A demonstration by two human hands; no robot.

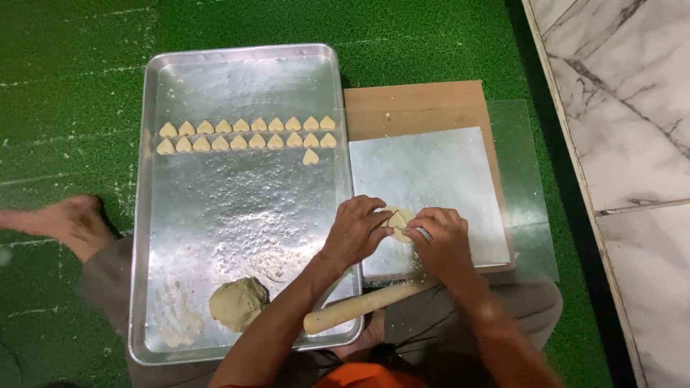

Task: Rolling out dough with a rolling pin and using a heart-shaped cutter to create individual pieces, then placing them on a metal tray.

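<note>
Both hands down on a small flat piece of dough [397,218]: left hand [353,231] and right hand [440,237] close together, fingertips pinched on its edges. Dough sits on a silvery square board [431,172], itself on a wooden board [417,100]. Just left, a big metal tray [237,215] with two neat rows of little heart-shaped pieces [248,134], plus a dough lump [238,303] near the front. Wooden rolling pin [359,307] lying across the tray's corner. Green mat [72,72] underneath everything.
</note>
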